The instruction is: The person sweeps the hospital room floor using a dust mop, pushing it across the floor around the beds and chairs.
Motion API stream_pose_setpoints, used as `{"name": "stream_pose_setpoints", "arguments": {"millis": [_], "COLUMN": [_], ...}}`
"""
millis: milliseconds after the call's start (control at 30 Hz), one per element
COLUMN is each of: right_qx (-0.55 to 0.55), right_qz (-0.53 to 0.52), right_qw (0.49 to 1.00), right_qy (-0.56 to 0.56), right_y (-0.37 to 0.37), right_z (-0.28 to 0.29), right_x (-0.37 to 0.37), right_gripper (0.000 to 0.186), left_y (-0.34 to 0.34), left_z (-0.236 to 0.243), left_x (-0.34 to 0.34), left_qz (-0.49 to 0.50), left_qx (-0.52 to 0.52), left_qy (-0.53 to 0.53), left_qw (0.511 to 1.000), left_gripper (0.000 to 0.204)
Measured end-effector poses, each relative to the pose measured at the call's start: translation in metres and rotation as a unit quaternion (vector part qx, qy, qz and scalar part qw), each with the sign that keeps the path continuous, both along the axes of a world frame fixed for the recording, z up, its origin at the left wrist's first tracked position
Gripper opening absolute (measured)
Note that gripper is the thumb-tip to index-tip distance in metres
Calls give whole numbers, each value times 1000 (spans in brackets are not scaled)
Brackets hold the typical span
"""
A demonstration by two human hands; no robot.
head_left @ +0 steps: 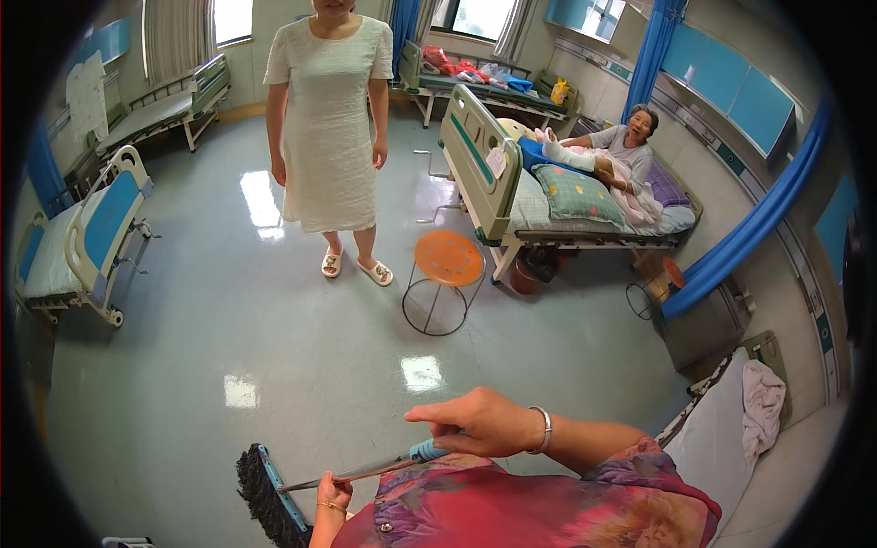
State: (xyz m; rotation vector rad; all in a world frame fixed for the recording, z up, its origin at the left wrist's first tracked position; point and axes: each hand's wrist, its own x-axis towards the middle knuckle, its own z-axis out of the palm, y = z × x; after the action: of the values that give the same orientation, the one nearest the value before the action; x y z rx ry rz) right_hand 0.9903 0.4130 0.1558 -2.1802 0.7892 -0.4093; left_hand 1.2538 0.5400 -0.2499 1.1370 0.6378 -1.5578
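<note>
A broom with black bristles (260, 498) lies slantwise low in the view. Its thin handle (365, 472) runs up to a light blue grip (427, 450) in front of my body. My left hand (334, 491), with a bracelet at the wrist, is closed round the handle near the brush head. At the blue grip is my right hand (484, 422), a silver bangle on its wrist. Its index finger points out to the left while the other fingers curl over the grip's end, which is partly hidden beneath them.
A person in a white dress (329, 128) stands ahead. Beside them is an orange round stool (449, 260). Another person with a bandaged leg sits on a bed (480, 164) at right. More beds (100, 219) line the left, and a dark red bucket (524, 277) sits under the right bed.
</note>
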Motion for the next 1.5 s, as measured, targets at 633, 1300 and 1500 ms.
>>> {"name": "stream_pose_setpoints", "arguments": {"millis": [633, 1300, 1500], "right_qx": [21, -39, 23], "right_qz": [-15, -1, 69], "right_qw": [998, 989, 936], "right_qy": [51, 142, 344], "right_y": [-7, 2, -2], "right_z": [-10, -12, -22], "right_x": [-20, -16, -34], "right_gripper": [37, 43, 37], "left_y": [-5, -3, -33], "left_z": [-17, -103, -24], "left_x": [-22, -64, -80], "left_qz": [-21, 69, 237], "left_qx": [41, -124, -6], "left_qy": [-73, -91, 35], "left_qw": [996, 986, 971], "left_gripper": [24, 9, 5]}}
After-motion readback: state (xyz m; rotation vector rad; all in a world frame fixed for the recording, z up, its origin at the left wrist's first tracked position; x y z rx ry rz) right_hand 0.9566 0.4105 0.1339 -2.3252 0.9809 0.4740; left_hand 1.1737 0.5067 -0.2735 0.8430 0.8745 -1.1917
